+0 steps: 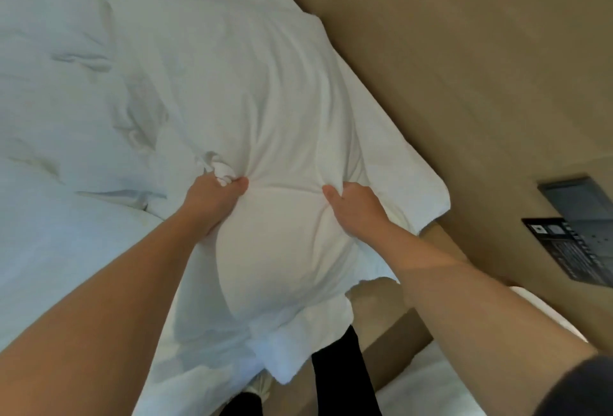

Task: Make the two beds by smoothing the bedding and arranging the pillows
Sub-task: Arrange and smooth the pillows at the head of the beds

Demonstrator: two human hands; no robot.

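Across the rumpled white duvet [59, 123], along the bed's edge by the tan wall, sits a plump white fabric pillow [265, 100], its cover bunched in the left hand's [215, 198] curled fingers and pinched by the right hand [356, 208], near a black wall card [572, 249] whose print is too blurred to read.

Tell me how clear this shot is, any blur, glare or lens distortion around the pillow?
Head view: soft throughout, the white pillow and duvet nearly washed out, only faint crease shadows. Head view: wide-angle lens stretches the forearms at the bottom edge; frame tilted. Head view: print on the black placard too blurred to read; no glare spots.
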